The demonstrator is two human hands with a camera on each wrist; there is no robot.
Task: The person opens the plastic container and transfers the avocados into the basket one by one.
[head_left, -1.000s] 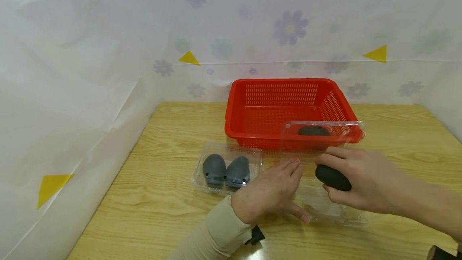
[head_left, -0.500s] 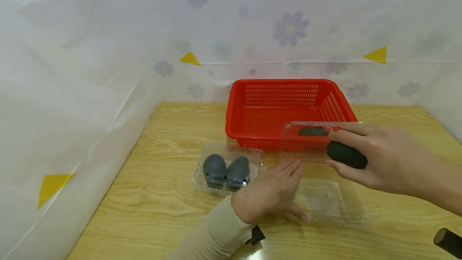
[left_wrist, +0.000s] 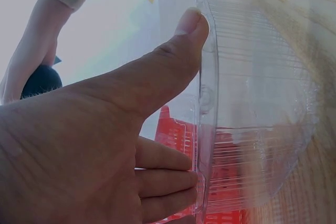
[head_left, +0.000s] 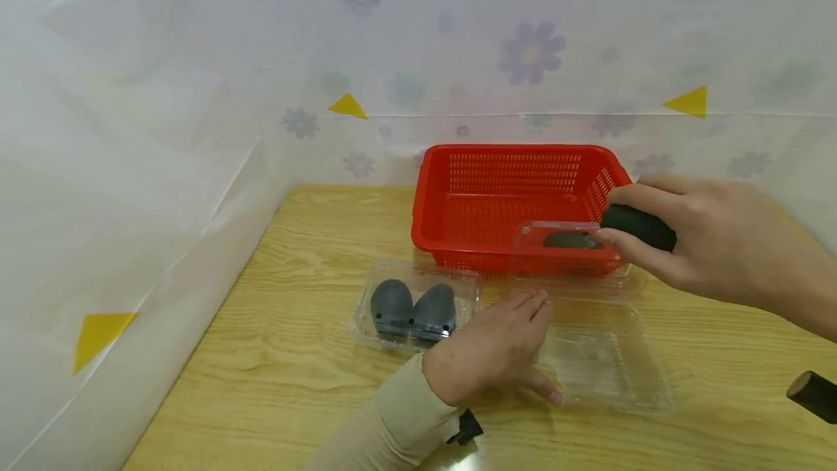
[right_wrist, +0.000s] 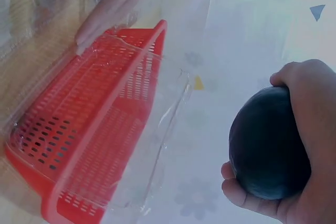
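My right hand (head_left: 726, 246) grips a dark avocado (head_left: 639, 227) above the right end of the red basket (head_left: 428, 238); its smooth rounded side also shows in the right wrist view. A clear plastic clamshell box (head_left: 604, 365) stands on the table with its lid (head_left: 530, 275) raised in front of the basket. Along the box's left rim rests my left hand (head_left: 490, 347), fingers straight and thumb spread. Thumb tip and fingertips touch that rim in the left wrist view. Another dark avocado (head_left: 570, 240) shows through the lid, inside the basket.
Left of my left hand, a second clear clamshell box (head_left: 362, 318) holds two grey-black avocados (head_left: 391, 305). The wooden table (head_left: 281, 355) meets a floral plastic sheet (head_left: 451, 35) behind the basket. Yellow triangles (head_left: 688, 102) mark the sheet.
My right hand has lifted the avocado up and away from the open box, towards the basket's right end. My left hand has stayed at the box's rim.
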